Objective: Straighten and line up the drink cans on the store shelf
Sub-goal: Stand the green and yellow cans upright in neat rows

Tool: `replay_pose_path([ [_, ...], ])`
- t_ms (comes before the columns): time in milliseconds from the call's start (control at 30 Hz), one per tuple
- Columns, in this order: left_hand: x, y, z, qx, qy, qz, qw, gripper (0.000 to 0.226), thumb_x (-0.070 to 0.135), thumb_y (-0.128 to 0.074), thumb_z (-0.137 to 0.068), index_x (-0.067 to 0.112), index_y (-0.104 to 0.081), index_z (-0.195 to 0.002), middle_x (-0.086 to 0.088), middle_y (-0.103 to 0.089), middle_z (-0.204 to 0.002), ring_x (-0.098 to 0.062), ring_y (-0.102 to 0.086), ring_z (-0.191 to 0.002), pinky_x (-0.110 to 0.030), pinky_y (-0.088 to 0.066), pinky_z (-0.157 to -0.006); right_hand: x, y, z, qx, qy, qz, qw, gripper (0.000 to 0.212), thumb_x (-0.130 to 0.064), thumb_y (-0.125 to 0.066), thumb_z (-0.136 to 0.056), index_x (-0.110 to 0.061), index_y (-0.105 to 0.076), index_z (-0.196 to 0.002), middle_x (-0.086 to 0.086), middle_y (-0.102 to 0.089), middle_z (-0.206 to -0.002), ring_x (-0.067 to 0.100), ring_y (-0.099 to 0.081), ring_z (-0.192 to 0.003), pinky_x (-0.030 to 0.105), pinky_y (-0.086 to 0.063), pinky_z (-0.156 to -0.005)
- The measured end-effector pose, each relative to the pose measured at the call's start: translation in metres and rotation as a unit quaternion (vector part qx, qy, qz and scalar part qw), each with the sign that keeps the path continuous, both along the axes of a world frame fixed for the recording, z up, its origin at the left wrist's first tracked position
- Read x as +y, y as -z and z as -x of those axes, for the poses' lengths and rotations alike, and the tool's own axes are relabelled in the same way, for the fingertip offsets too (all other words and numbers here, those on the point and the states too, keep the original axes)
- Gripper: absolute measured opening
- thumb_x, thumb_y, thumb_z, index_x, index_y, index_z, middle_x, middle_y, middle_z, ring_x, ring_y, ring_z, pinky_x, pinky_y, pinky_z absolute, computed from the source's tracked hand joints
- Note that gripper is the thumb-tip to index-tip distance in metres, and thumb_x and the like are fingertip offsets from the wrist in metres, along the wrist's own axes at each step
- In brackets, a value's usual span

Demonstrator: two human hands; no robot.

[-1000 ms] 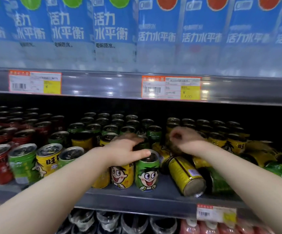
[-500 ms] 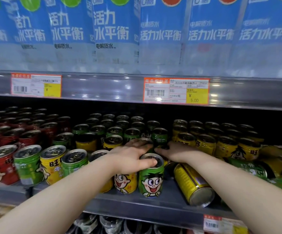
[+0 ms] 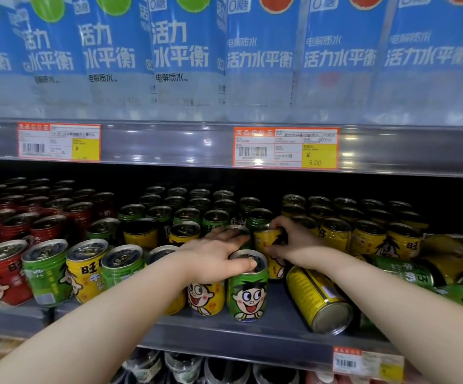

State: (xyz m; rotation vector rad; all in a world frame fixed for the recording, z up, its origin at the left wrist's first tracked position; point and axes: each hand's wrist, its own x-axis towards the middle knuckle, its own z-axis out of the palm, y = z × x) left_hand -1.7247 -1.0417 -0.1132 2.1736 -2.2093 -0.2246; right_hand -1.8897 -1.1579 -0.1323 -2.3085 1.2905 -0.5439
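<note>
Yellow ribbed metal sits under the curled fingers of my right hand (image 3: 294, 245), which grips the yellow can (image 3: 267, 239) from its far side. It is in the second row of the middle shelf (image 3: 252, 335), just behind the green can (image 3: 248, 291) at the front edge. My left hand (image 3: 211, 259) lies spread and flat over the neighbouring lids, thumb resting on the green can's top. I judge the risk to be a knock-on. The cans stand packed and touching, so a careless pull on mine could tip the green one over the lip. It could also nudge the fallen yellow can (image 3: 319, 300), which lies on its side just right of it with its base pointing outward, and set it rolling off. My can looks upright or nearly so, its cartoon print partly hidden by my fingers. Further right, toppled cans (image 3: 407, 273) lie in a jumble; red cans (image 3: 3, 270) stand to the left, blue-labelled bottles (image 3: 258, 59) above.
</note>
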Motion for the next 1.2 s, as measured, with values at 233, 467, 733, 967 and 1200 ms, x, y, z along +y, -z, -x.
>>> replay_pose_path([
  [233, 0.000, 0.000, 0.000, 0.005, 0.000, -0.003, 1.000, 0.067, 0.065, -0.029, -0.089, 0.039, -0.009, -0.146, 0.012, -0.001, -0.158, -0.012, 0.004, -0.145, -0.040, -0.011, -0.116, 0.000, 0.000, 0.015, -0.008, -0.018, -0.008, 1.000, 0.036, -0.035, -0.067, -0.081, -0.031, -0.053, -0.114, -0.004, -0.055, -0.127, 0.018, -0.053, -0.114, 0.030, -0.045, -0.096],
  [467, -0.002, -0.006, 0.006, 0.018, -0.024, -0.005, 1.000, 0.063, 0.061, -0.027, -0.091, 0.035, -0.017, -0.146, 0.006, -0.009, -0.158, -0.015, -0.004, -0.145, -0.046, -0.007, -0.118, 0.028, -0.030, 0.057, 0.180, 0.020, 0.062, 0.981, 0.036, -0.053, -0.052, -0.086, -0.029, -0.056, -0.113, 0.000, -0.060, -0.118, 0.020, -0.056, -0.103, 0.029, -0.048, -0.087],
  [733, -0.023, 0.002, 0.044, -0.003, 0.039, -0.001, 0.999, 0.074, 0.067, -0.034, -0.086, 0.037, -0.005, -0.147, 0.007, 0.001, -0.158, -0.017, 0.003, -0.145, -0.043, -0.004, -0.118, 0.057, -0.011, 0.053, 0.334, -0.028, 0.103, 0.937, 0.077, -0.072, -0.041, -0.080, -0.029, -0.030, -0.143, 0.002, -0.041, -0.146, 0.026, -0.044, -0.129, 0.035, -0.045, -0.097],
  [967, -0.029, 0.008, 0.038, -0.034, 0.058, 0.014, 0.998, 0.074, 0.069, -0.029, -0.086, 0.037, -0.003, -0.147, 0.006, 0.000, -0.159, -0.017, 0.002, -0.146, -0.044, -0.006, -0.118, 0.056, -0.019, 0.059, 0.165, -0.013, 0.090, 0.982, 0.064, -0.062, -0.063, -0.071, -0.026, -0.047, -0.121, -0.001, -0.059, -0.114, 0.021, -0.058, -0.103, 0.032, -0.049, -0.081],
  [1200, -0.028, 0.007, 0.040, -0.025, 0.054, 0.005, 0.998, 0.075, 0.072, -0.025, -0.084, 0.037, -0.004, -0.147, 0.006, 0.001, -0.159, -0.017, 0.003, -0.145, -0.044, -0.005, -0.118, 0.071, -0.004, 0.057, 0.093, -0.018, 0.145, 0.985, 0.037, -0.047, -0.068, -0.075, -0.030, -0.049, -0.103, -0.005, -0.050, -0.112, 0.020, -0.054, -0.101, 0.028, -0.038, -0.077],
])
